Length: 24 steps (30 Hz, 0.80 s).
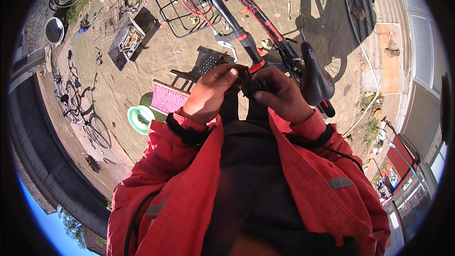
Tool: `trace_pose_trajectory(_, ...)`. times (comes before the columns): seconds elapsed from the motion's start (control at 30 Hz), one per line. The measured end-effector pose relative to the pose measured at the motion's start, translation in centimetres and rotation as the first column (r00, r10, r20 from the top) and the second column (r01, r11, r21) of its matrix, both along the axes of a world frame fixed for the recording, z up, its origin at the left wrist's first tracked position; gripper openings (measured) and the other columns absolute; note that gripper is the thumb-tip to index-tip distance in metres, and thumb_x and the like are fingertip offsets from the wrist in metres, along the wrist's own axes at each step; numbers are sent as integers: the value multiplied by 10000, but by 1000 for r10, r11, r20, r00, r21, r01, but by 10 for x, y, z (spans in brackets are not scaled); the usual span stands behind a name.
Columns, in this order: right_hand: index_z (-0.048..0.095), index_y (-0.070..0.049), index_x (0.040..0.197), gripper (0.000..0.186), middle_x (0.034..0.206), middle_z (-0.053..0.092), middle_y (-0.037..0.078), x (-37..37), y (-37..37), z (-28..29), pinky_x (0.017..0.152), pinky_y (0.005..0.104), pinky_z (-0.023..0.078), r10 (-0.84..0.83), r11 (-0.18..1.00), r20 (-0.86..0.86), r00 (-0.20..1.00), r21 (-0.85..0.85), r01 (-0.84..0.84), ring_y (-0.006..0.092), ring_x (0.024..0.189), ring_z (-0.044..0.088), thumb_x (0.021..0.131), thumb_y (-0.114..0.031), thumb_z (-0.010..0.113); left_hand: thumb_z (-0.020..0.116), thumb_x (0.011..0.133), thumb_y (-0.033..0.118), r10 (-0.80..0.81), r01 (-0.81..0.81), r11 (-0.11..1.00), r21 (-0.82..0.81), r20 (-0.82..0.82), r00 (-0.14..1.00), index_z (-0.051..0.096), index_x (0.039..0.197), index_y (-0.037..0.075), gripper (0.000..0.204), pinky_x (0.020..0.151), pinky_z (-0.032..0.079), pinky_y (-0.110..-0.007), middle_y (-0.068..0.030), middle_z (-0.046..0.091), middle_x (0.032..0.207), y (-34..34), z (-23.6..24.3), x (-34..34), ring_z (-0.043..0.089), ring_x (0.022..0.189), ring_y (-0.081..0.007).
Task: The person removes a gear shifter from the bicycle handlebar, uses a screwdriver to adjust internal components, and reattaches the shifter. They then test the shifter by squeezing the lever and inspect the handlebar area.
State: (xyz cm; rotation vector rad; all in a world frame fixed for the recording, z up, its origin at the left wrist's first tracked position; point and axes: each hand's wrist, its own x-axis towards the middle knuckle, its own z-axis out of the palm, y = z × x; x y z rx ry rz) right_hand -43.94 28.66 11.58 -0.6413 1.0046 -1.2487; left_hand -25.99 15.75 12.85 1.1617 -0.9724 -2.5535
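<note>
Pinching a small black part between thumb and fingers of the right hand; pressing thumb and fingers of the left hand together just beside, cannot tell on what; holding both near the handlebar grip of a bicycle, with its black saddle to the right and a pink stool beside a pale-green basin to the left

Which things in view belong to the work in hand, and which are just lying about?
In hand, or likely part of it:
- small black part, held by left hand and right hand
- red-and-black bicycle, just beyond the hands

Apparently just lying about:
- pink-topped stool
- green-rimmed basin
- box of odds and ends
</note>
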Motion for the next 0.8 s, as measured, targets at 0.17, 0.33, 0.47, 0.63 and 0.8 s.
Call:
trace_pose_trajectory(0.17, 520, -17, 1234, 322, 1049, 606, 19, -3, -1, 4, 844, 255, 492, -51, 995, 57, 997, 85, 46, 80, 977, 578, 956, -54, 678, 486, 1062, 164, 41, -33, 989, 141, -50, 998, 564, 1302, -53, 333, 1020, 479, -388, -139, 669, 1184, 2, -3, -1, 631, 1124, -246)
trace_pose_trajectory(0.33, 494, -21, 1290, 345, 1086, 618, 38, -7, 0, 4, 827, 262, 511, 12, 996, -7, 1000, 89, -11, 103, 986, 617, 986, -81, 647, 502, 1049, 132, 109, -83, 969, 234, -98, 989, 568, 1299, -23, 302, 1016, 476, -416, -141, 667, 1191, 1, -5, -2, 621, 1146, -254)
trace_pose_trajectory(0.47, 479, -23, 1326, 359, 1113, 623, 49, -4, 0, 1, 830, 272, 525, 10, 989, 63, 998, 145, -19, 126, 986, 646, 1005, -93, 623, 520, 1041, 113, 120, -107, 991, 85, -172, 978, 590, 1281, 31, 263, 994, 477, -429, -133, 666, 1209, -4, -7, -1, 622, 1148, -252)
trace_pose_trajectory(0.63, 475, -19, 1332, 344, 1130, 628, 56, -3, -4, 4, 833, 274, 528, 14, 990, -27, 1000, 140, -10, 124, 983, 647, 1012, -72, 591, 573, 1013, 56, 102, -112, 992, -59, -164, 981, 589, 1296, 51, 284, 993, 474, -408, -122, 664, 1215, -5, -3, -1, 617, 1154, -240)
trace_pose_trajectory(0.8, 469, -10, 1337, 363, 1180, 616, 92, -4, -13, 9, 859, 283, 527, -57, 977, 8, 998, 208, 54, 152, 1035, 632, 986, -13, 559, 631, 965, -27, 63, -96, 982, -165, -196, 979, 540, 1330, 2, 377, 960, 515, -345, -122, 644, 1214, 1, 5, -1, 622, 1128, -202)
